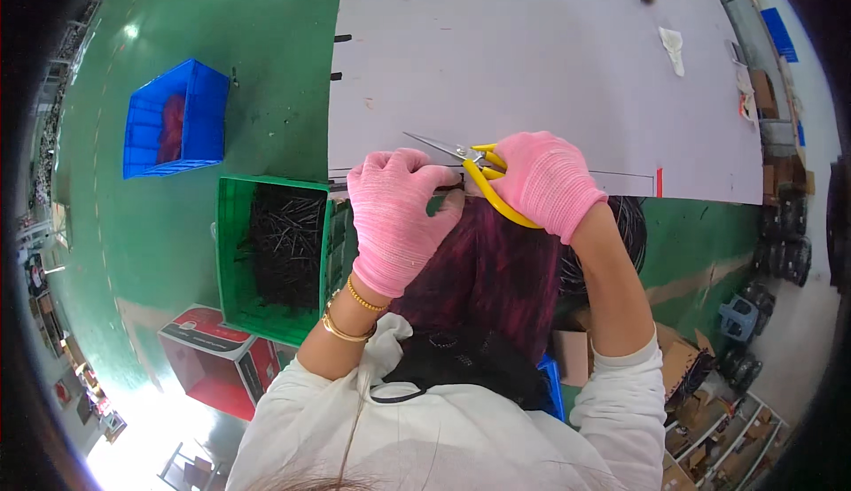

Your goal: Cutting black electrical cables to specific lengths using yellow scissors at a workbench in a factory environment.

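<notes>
Glossy green floor (266,12) around a pale table (532,66)

The table stretches ahead of the grip. Left of it, the floor carries 2 small light reflections (131,30), and a broad white glare (160,424) spreads behind-left. Far right of the grip stands a pale wall (802,88), 1 blue panel (778,35) against it. A blue-grey stool (737,318) sits to the right, a metal rack (737,440) behind-right.
</notes>
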### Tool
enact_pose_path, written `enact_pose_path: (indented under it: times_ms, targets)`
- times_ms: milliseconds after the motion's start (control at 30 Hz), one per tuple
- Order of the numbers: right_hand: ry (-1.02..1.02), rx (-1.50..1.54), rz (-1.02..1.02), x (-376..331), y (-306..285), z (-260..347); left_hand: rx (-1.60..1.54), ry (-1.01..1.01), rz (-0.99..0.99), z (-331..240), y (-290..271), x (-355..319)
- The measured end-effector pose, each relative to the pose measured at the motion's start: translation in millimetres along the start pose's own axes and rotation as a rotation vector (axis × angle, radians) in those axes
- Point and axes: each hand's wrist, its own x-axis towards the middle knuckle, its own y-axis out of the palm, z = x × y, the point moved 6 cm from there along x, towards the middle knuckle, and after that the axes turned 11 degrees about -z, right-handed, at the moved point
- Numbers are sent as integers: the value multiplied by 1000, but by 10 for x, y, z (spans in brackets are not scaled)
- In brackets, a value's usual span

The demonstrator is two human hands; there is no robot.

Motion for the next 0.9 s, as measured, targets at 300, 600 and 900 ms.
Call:
enact_pose_path:
  times_ms: [300, 600, 900]
  targets:
    - [-35, 130, -82, -59, -28, -12, 16, 4, 24, 18, 2, 30]
    - [-78, 525, -587, -402, 84, -221, 44, 84, -22, -9, 53, 43]
    - [179, 1369, -158, -1294, 1135, 45, 11, 82, 49, 33, 34, -25]
